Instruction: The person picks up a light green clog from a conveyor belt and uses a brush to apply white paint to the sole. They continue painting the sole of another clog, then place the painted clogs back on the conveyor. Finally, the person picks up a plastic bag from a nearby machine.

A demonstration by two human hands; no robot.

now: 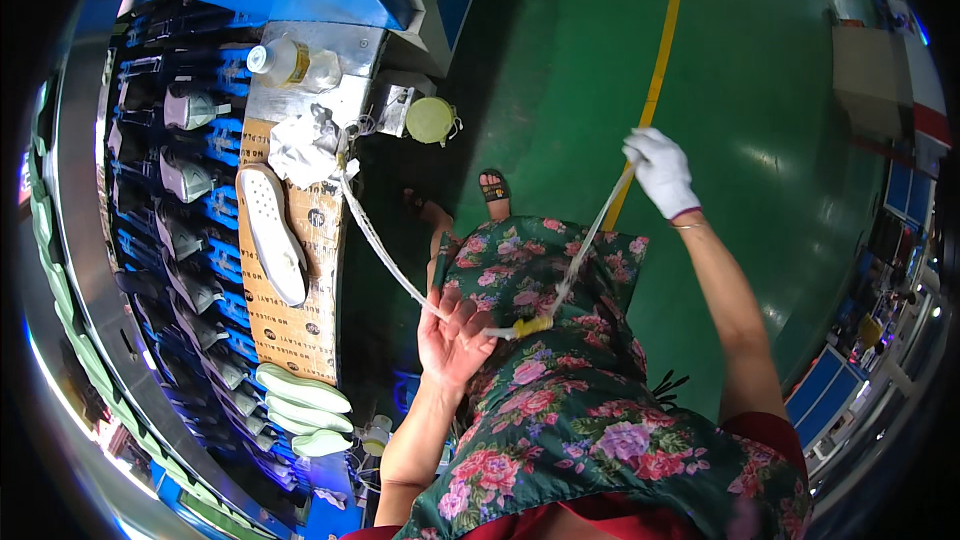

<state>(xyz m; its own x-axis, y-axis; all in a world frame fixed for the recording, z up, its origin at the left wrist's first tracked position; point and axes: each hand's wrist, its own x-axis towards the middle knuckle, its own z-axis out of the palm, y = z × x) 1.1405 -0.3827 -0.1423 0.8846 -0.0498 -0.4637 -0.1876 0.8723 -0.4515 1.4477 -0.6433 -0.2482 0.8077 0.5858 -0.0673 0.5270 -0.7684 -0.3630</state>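
A whitish cord [385,255] runs from a crumpled white bundle [308,145] on the bench down to my bare left hand [453,338], whose fingers are curled round it. Past that hand, a yellow wrapped piece [532,326] sits on the cord in front of my flowered apron. From there the strand rises, frayed and looser, to my right hand [660,172] in a white glove. Its closed fingers pinch the far end over the green floor. The cord sags between both hands.
Cardboard covers the bench [290,335] at left, bearing a white shoe sole [270,230], a plastic bottle [290,62] and stacked pale green soles [305,405]. Beyond it stand racks of shoe parts [190,175]. A round yellow-green lid [430,121] juts from the bench's side. A yellow line [660,55] crosses the floor.
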